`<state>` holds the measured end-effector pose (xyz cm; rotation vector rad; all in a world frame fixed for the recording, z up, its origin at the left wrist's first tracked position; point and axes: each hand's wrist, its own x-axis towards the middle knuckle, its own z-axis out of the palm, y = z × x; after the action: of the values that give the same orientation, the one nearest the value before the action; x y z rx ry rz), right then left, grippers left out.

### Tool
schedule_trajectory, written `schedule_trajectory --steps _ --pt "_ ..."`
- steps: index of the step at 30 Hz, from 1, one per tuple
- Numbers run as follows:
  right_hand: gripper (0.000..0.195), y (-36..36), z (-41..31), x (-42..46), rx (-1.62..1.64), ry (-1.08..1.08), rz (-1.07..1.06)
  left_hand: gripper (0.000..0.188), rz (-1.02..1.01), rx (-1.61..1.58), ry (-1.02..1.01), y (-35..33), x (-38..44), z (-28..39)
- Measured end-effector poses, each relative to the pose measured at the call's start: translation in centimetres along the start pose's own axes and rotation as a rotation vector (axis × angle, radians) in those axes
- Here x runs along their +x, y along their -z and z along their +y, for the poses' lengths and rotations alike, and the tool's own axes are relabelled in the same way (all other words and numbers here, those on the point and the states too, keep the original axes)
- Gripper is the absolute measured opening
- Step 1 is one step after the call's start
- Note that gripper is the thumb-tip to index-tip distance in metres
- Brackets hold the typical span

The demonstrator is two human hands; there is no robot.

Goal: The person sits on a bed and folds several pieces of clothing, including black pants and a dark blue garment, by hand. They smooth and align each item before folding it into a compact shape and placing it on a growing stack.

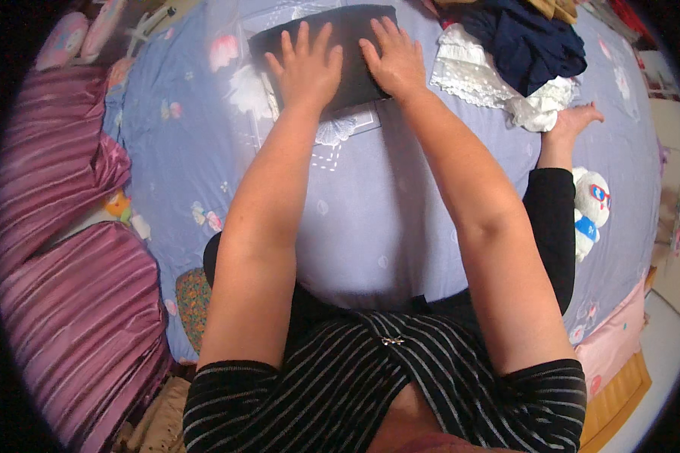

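A dark, folded piece of cloth (348,62) lies flat on the blue-grey bed sheet (368,198), at the top middle of the view. Both hands rest on it palm down, with fingers spread. My left hand (307,68) is on its left part, and my right hand (395,59) lies at its right edge. Neither hand grips the cloth. Beneath and around the cloth, a printed pattern of white shells and frames shows on the sheet.
Right of the cloth lie a navy garment (530,45) and a white lace-edged garment (470,73), near my bare foot (572,120). A white plush toy (592,198) with red glasses sits beside my leg. A purple striped curtain (85,317) hangs along the left.
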<state>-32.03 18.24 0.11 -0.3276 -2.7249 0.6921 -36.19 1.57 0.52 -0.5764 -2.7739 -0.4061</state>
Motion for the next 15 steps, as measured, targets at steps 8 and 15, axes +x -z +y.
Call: schedule_trajectory --steps 8,15 --pt "0.032 13.4 -3.5 -7.1 0.472 0.210 0.150 0.058 -0.171 0.051 0.064 1.7 1.0 0.4" --pt "0.031 32.2 -10.8 -21.3 0.973 0.532 0.382 0.054 0.155 -0.284 0.002 8.0 -7.9 3.5"
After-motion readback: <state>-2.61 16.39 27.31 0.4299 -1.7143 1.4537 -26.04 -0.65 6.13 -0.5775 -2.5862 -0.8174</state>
